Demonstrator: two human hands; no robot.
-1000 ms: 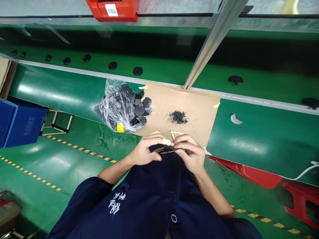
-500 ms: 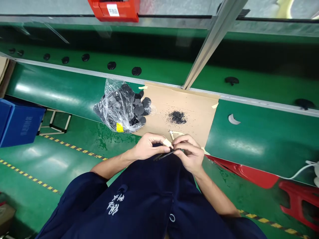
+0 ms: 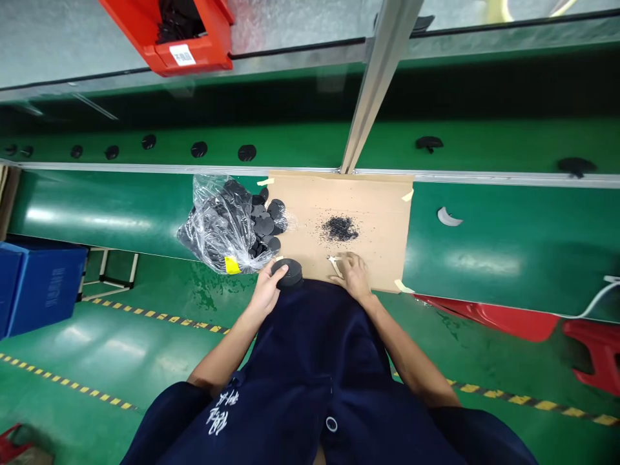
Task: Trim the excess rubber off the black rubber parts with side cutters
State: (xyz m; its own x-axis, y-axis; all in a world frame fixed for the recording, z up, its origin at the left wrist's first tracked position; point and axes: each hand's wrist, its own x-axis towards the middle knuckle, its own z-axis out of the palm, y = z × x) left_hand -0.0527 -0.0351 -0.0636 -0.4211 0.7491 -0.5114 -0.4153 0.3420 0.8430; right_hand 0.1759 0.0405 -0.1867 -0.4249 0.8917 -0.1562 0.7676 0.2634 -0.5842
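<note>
**At the bench's (image 3: 489, 271) near edge, a black round piece (image 3: 290, 274) in your left hand (image 3: 266, 287)**

You pinch the piece with your left thumb on top and fingers beneath, by the near left corner of the cardboard sheet (image 3: 387, 239). Your right hand (image 3: 356, 276) rests at the nippers (image 3: 336, 265), fingers loosely curved over the pale handles; whether they grip cannot be told.

Judging by the heap of black bits (image 3: 340, 228), plenty of trimming is done. The full plastic bag (image 3: 208, 226) and the loose discs (image 3: 264, 225) beside it suggest much is left. Black parts (image 3: 199, 150) spaced along the far green strip (image 3: 300, 142) may be finished ones. Whether your held piece is trimmed is too small to tell.

The piece is matt and flat-topped, its edge thick enough to be two stacked discs. The bits are fine and granular, dense in the middle, scattered outward. The bag is clear, crinkled and glossy, with a yellow label (image 3: 232, 265); the cardboard lies flat, dull brown, taped at its corners.
</note>
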